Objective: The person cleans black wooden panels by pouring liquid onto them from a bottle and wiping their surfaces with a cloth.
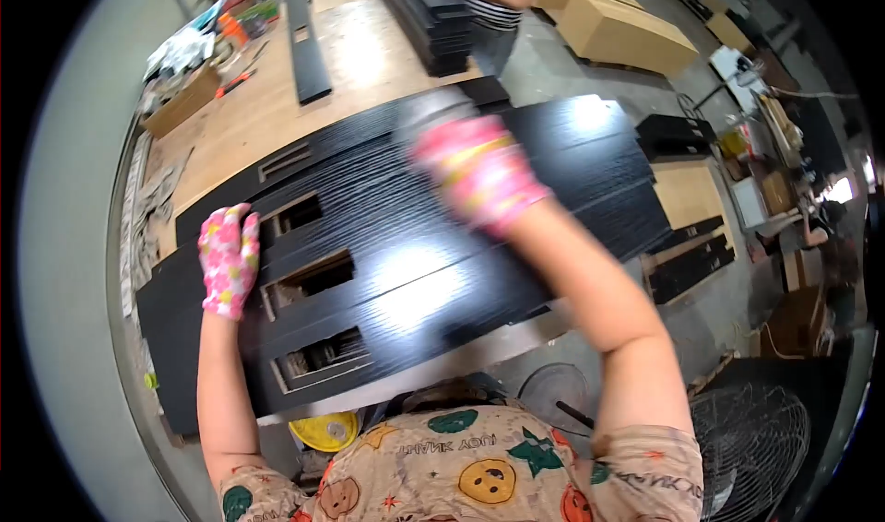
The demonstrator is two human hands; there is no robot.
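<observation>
Black wood-grain boards lie side by side across the table, several with rectangular cutouts toward their left ends. My left hand, in a pink floral glove, rests flat on the boards just left of the cutouts, thumb apart from the fingers. Over the far middle part of the boards is my right hand, gloved the same way and smeared by motion. It has hold of a grey, cloth-like thing against the black surface; the blur hides its exact kind, and the fingertips are not clear.
Beyond the boards, a wooden tabletop carries a stack of black boards, a single black board and an orange-handled tool. Another person stands behind the stack. Cardboard boxes are at back right; a wire-caged fan stands lower right.
</observation>
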